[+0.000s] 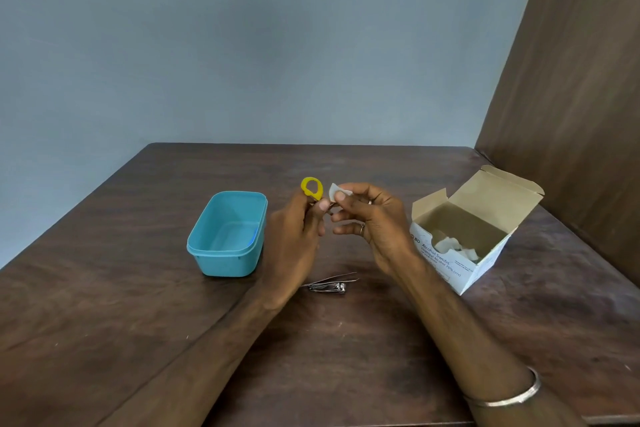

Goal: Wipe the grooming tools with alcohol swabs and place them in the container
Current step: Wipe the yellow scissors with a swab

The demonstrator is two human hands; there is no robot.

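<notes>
Above the dark wooden counter (138,305), beside the teal plastic container (227,236), the left hand (294,236) grips yellow-handled, probably small scissors (311,188); stiff, light. The right hand (367,218) pinches a soft white swab (335,191).

A yellow-handled tool (312,188) is held upright above the tabletop, with a white swab (335,191) against it. Metal tweezers (337,278) and a nail clipper (328,287) lie touching on the tabletop. The open teal container (227,236) stands left; the open swab box (464,243) stands right.
</notes>
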